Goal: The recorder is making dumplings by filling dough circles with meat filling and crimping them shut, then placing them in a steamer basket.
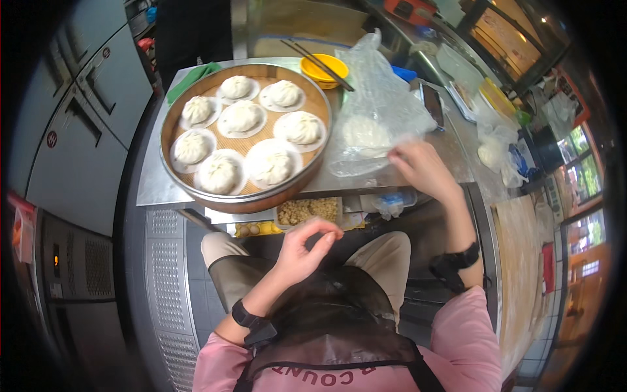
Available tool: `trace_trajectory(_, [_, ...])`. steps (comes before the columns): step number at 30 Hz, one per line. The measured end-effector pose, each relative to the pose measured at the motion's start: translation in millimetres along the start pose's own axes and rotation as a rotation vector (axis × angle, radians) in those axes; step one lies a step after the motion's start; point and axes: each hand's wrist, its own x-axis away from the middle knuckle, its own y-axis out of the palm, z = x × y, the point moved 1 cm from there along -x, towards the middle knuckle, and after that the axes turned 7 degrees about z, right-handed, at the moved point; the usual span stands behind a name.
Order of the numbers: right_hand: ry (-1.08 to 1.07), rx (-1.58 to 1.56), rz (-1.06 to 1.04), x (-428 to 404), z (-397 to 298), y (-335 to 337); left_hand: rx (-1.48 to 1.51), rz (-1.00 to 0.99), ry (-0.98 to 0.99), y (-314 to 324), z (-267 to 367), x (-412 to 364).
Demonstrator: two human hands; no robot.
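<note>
My left hand (304,252) hovers above my lap, thumb and curled fingers apart, with nothing in it. At the table's right side, my right hand (425,169) pinches the near edge of a clear plastic bag (387,100); blur hides the exact grip. Inside that bag lies a pale lump of dough (365,133). To the left stands a round bamboo steamer (165,115) with a metal band. Several pleated white buns (242,116) sit in it, each on a round white paper, over a tan mesh liner.
Behind the steamer is a yellow bowl (321,68) with dark chopsticks (323,68) across it. A smartphone (432,105) lies right of the bag. Below the tabletop, a container of crumbly filling (308,209) sits near eggs (253,229). A green cloth (192,82) lies at the back left.
</note>
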Motion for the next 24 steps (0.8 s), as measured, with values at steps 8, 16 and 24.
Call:
trace_trajectory(8, [-0.139,0.113,0.216,-30,30,56,0.192,-0.004,-0.152,70,3,-68])
trace_trajectory(16, [-0.282,-0.070,0.355,9,-9,1,0.992,0.178,-0.489,87,5,-87])
trace_trajectory(24, [0.347,-1.486,0.622,141,-10,79,1.231,0.095,-0.676,101,3,-37])
